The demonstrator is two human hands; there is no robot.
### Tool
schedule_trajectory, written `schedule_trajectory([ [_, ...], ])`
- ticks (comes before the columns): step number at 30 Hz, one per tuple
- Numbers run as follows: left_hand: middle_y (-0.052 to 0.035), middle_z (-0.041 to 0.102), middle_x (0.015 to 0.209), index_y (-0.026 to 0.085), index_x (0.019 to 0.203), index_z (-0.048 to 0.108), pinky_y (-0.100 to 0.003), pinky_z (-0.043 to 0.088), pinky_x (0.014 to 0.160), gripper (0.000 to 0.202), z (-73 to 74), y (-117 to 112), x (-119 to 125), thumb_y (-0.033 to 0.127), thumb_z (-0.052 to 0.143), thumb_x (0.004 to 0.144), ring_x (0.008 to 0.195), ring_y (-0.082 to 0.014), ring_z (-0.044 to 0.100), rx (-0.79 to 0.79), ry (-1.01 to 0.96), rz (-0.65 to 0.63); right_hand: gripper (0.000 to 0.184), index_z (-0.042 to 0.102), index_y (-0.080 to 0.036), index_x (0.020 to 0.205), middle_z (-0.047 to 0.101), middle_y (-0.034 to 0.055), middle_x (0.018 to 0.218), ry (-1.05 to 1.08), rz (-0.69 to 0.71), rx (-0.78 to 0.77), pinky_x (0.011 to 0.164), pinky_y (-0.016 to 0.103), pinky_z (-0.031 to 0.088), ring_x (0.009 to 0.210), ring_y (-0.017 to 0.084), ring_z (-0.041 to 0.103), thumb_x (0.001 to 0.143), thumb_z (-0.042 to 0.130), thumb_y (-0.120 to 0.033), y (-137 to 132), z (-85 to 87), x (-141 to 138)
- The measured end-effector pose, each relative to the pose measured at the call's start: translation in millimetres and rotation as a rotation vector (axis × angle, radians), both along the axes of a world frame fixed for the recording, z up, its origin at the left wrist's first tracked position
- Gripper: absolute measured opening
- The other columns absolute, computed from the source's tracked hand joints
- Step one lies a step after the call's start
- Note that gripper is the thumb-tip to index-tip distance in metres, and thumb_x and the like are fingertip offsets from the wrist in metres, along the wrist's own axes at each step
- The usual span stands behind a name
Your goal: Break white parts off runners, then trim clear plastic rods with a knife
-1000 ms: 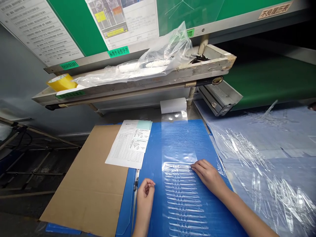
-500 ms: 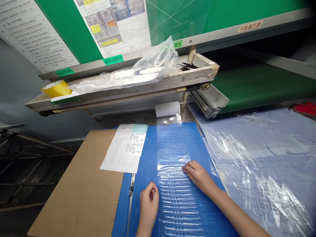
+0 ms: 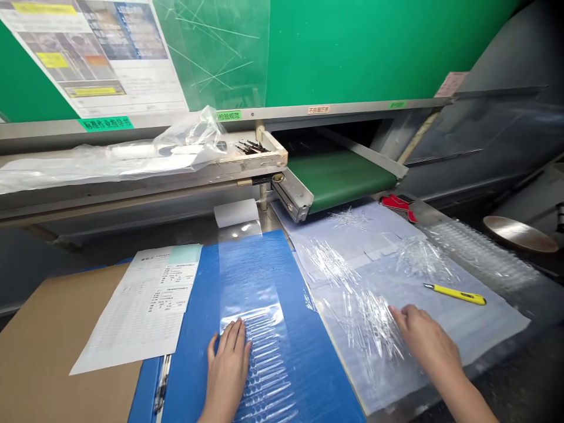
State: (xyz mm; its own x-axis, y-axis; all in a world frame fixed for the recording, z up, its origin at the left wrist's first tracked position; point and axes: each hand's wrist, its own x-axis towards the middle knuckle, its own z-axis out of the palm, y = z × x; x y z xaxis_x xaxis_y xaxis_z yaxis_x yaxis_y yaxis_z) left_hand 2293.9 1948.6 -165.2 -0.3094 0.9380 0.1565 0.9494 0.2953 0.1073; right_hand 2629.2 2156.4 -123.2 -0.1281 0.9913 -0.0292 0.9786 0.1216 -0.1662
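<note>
The left hand (image 3: 226,370) sits at six o'clock, its fingers (image 3: 233,341) spread and lying flat on a clear blister strip (image 3: 264,376), pinching nothing. The strip runs from under that hand up a blue corrugated board (image 3: 295,376) towards a white film roll (image 3: 237,212) at twelve o'clock.

The right hand (image 3: 425,343) is at four o'clock, its fingers (image 3: 399,314) loosely open and gripping nothing, right beside a tangled heap of clear plastic strips (image 3: 372,329). That heap lies on a pale blue sheet (image 3: 467,335), with smaller clear tangles (image 3: 423,258) farther up it, near two o'clock. A yellow utility knife (image 3: 455,294) rests on the sheet at three o'clock, well above the right hand.

Past the sheet, at about two o'clock, lie a long clear blister stack (image 3: 480,252) and a red-handled tool (image 3: 399,205). A printed form (image 3: 141,308) lies on brown cardboard (image 3: 44,346) at eight o'clock, left of the board. A green conveyor belt (image 3: 339,179) runs in at one o'clock.
</note>
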Motion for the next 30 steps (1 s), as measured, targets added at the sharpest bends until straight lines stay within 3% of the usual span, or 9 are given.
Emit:
schedule_trajectory([
  [3,-0.0137,0.058,0.123,0.014,0.119,0.054,-0.052,0.039,0.090,0.037,4.6,-0.5,3.0,0.025,0.036,0.089,0.114,-0.0289,0.050,0.071,0.025,-0.003,0.039,0.054,-0.017,0.069,0.061,0.0100,0.066,-0.039,-0.062,-0.161,0.050,0.038,0.043,0.062,0.029,0.061,0.084,0.040,-0.051,1.0,-9.6,17.4],
  [8,-0.0126,0.060,0.114,0.018,0.112,0.056,-0.046,0.041,0.087,0.030,15.9,-4.3,14.9,0.017,0.040,0.086,0.109,-0.0272,0.051,0.220,-0.021,-0.057,0.029,0.057,-0.014,0.087,0.062,0.0008,0.078,0.032,-0.074,-0.301,0.066,0.031,0.048,0.070,0.013,0.060,0.087,0.050,-0.042,1.7,-23.2,18.3],
  [14,-0.0089,0.061,0.106,0.022,0.111,0.052,-0.042,0.041,0.081,0.028,23.8,-8.0,36.6,0.015,0.042,0.086,0.102,-0.0257,0.051,0.306,-0.165,-0.085,0.026,0.058,-0.014,0.092,0.062,0.0004,0.081,0.170,-0.077,-0.345,0.065,0.030,0.049,0.068,0.012,0.059,0.088,0.049,-0.038,3.6,-25.2,21.4],
  [20,-0.0017,0.054,0.072,0.021,0.081,0.052,-0.032,0.037,0.065,0.017,30.4,-1.2,69.4,0.018,0.036,0.087,0.070,-0.0189,0.049,0.366,-0.535,-0.006,0.022,0.059,-0.014,0.088,0.062,-0.0003,0.080,0.389,-0.103,-0.330,0.062,0.028,0.050,0.065,0.011,0.060,0.089,0.050,-0.033,3.6,-21.4,34.2],
  [24,0.0008,0.044,0.064,0.021,0.063,0.043,-0.030,0.030,0.060,0.018,42.5,10.6,89.0,0.012,0.038,0.078,0.063,-0.0175,0.042,0.341,-0.771,0.029,0.020,0.059,-0.015,0.092,0.062,0.0006,0.084,0.549,-0.156,-0.287,0.064,0.029,0.050,0.070,0.012,0.060,0.090,0.049,-0.032,4.6,-16.2,35.3],
  [27,0.0022,0.042,0.061,0.021,0.059,0.047,-0.029,0.028,0.060,0.015,54.0,28.1,105.0,0.009,0.046,0.069,0.061,-0.0163,0.038,0.248,-1.193,0.040,0.022,0.058,-0.014,0.096,0.062,0.0008,0.085,0.691,-0.177,-0.285,0.060,0.028,0.051,0.067,0.011,0.060,0.090,0.049,-0.033,4.9,-11.2,27.4],
  [30,0.0005,0.051,0.064,0.019,0.063,0.058,-0.028,0.033,0.066,0.009,61.5,51.7,128.4,0.012,0.052,0.067,0.067,-0.0167,0.045,0.133,-1.549,0.038,0.026,0.057,-0.013,0.096,0.061,-0.0001,0.079,0.827,-0.170,-0.303,0.054,0.025,0.049,0.059,0.009,0.058,0.090,0.046,-0.037,1.4,-2.7,15.9],
])
